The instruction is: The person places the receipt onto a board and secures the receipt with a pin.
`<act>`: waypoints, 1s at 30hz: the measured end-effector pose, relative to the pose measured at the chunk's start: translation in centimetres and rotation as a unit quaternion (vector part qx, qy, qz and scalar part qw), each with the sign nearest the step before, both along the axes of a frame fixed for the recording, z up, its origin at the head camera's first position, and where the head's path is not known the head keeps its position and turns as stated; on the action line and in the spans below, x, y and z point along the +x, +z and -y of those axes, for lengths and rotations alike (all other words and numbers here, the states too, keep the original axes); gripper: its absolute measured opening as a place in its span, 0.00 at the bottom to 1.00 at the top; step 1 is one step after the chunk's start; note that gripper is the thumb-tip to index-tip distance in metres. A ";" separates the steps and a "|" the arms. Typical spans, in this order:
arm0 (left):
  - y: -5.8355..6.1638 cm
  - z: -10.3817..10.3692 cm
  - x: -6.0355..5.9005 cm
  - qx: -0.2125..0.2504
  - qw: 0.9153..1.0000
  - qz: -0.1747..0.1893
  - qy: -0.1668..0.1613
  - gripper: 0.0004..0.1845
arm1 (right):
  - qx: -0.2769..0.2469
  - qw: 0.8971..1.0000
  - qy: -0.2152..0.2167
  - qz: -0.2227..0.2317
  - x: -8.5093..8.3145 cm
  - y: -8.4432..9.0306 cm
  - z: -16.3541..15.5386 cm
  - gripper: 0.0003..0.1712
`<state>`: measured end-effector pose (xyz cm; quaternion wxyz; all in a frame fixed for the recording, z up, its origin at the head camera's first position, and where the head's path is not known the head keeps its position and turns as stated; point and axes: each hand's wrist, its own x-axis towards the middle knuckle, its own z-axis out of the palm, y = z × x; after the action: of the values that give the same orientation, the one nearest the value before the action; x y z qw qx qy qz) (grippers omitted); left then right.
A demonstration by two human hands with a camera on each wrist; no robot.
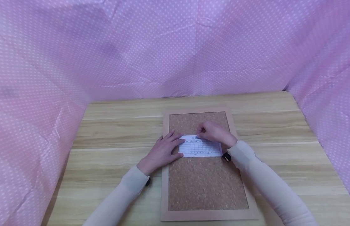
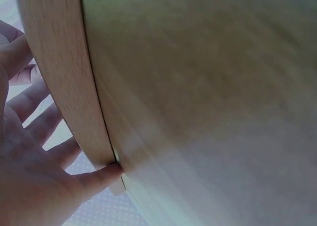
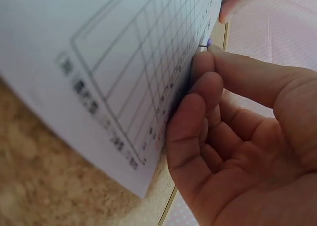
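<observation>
Head view: cork board (image 1: 204,185) w/ light wood frame lies flat on wooden table (image 1: 276,131), long side running away from the person, approx. at table centre. White printed sheet (image 1: 201,147) w/ a ruled grid lies across the board's upper-middle, long edge left-right. L hand (image 1: 163,150) rests flat, fingers straight and spread, on the board's left frame edge and the sheet's left end; fingertips touch the paper. R hand (image 1: 216,133) sits at the sheet's top edge near its middle, fingers curled down onto it. R wrist view: sheet (image 3: 99,72) fills the upper left, cork (image 3: 44,186) below it; R thumb and forefinger tips meet in a pinch on a small pin (image 3: 207,43) w/ a purple-blue head, right at the paper's edge; other fingers (image 3: 190,132) loosely curled beside the sheet. Whether the pin point has entered the cork cannot be told. L wrist view: L hand (image 2: 34,151) spread open against the frame (image 2: 59,77), thumb tip at its edge; blurred tabletop fills the rest. Both arms wear pale sleeves (image 1: 265,175); dark band at each wrist. Pink dotted cloth (image 1: 175,47) hangs behind and at both sides of the table.
</observation>
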<state>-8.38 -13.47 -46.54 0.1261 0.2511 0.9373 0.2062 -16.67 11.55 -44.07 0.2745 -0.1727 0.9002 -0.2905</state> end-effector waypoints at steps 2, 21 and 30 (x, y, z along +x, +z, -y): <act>0.1 0.0 0.0 -0.004 1.000 0.000 0.001 0.31 | 0.003 1.000 -0.001 -0.003 0.1 0.2 0.1 0.04; 0.9 -0.2 0.6 -0.003 1.000 -0.017 -0.005 0.31 | 0.029 0.999 -0.013 -0.016 0.9 0.9 0.3 0.06; 0.7 0.0 0.6 -0.007 1.000 -0.004 -0.001 0.32 | -0.012 0.999 -0.005 -0.038 1.3 0.7 -0.2 0.07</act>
<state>-7.78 -13.42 -45.88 0.1248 0.2522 0.9388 0.1986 -15.40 11.72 -43.41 0.2365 -0.1820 0.9074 -0.2959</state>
